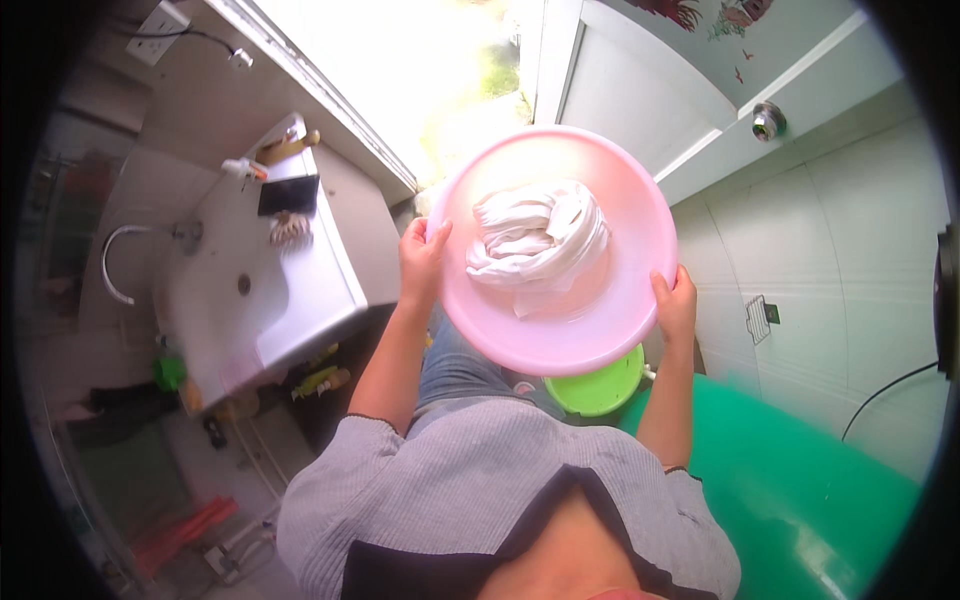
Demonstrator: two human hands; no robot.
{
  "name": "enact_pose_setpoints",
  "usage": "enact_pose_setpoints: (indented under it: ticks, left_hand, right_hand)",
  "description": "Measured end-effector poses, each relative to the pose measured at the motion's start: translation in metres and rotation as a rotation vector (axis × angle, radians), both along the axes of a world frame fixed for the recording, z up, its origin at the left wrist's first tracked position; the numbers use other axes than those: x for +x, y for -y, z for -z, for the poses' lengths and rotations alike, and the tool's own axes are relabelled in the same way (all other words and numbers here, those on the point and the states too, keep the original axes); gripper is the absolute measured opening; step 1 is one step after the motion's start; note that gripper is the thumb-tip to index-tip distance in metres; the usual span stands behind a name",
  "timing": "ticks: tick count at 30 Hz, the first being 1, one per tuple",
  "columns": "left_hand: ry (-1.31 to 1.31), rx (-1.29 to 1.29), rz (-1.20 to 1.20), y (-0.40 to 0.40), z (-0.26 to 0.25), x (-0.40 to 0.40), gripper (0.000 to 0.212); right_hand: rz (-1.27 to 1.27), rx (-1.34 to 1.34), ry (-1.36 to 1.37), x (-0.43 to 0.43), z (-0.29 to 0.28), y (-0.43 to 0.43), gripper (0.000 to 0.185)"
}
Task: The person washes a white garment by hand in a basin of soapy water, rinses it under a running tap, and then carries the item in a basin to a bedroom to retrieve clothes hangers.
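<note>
A round pink plastic basin is held up in front of me by both hands. Twisted white wet-looking cloth lies coiled in its middle, with one end trailing toward me. My left hand grips the basin's left rim, thumb over the edge. On the right rim, a little lower, my right hand holds on, its thumb also on top. The fingers under the rim are mostly hidden.
Left stands a white sink with a curved faucet, a dark box and a brush on its ledge. A green basin sits below the pink one. A large green tub is at lower right. Ahead are a bright doorway and white door.
</note>
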State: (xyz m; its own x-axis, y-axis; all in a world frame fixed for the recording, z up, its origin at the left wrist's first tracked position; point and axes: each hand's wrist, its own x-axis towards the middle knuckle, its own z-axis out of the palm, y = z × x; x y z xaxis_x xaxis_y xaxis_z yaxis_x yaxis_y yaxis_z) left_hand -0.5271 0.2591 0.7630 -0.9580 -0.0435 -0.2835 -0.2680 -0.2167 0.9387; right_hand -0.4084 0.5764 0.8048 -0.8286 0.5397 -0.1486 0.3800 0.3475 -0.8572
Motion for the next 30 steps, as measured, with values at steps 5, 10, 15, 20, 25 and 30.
enact_pose_setpoints:
  ticks: [5, 10, 15, 20, 25, 30]
  left_hand:
    - [0.085, -0.023, 0.002, 0.029, 0.064, -0.176, 0.016]
    - [0.048, 0.026, -0.064, 0.053, 0.043, -0.294, 0.013]
    - [0.052, 0.106, -0.068, 0.068, 0.020, -0.378, 0.012]
    - [0.129, 0.214, -0.115, 0.074, 0.021, -0.417, 0.011]
    - [0.105, 0.258, -0.218, 0.081, -0.008, -0.441, 0.012]
    - [0.081, 0.212, -0.330, 0.084, -0.039, -0.464, 0.017]
  right_hand:
    - [0.035, 0.139, 0.048, -0.171, 0.050, 0.030, 0.026]
    - [0.030, 0.042, 0.097, -0.303, 0.045, 0.051, 0.025]
    - [0.031, 0.060, 0.098, -0.394, 0.018, 0.068, 0.027]
    - [-0.006, 0.069, 0.129, -0.451, -0.022, 0.074, 0.028]
    - [-0.163, -0.010, 0.103, -0.505, -0.026, 0.064, 0.028]
    - [-0.316, -0.163, 0.094, -0.585, -0.031, 0.056, 0.027]
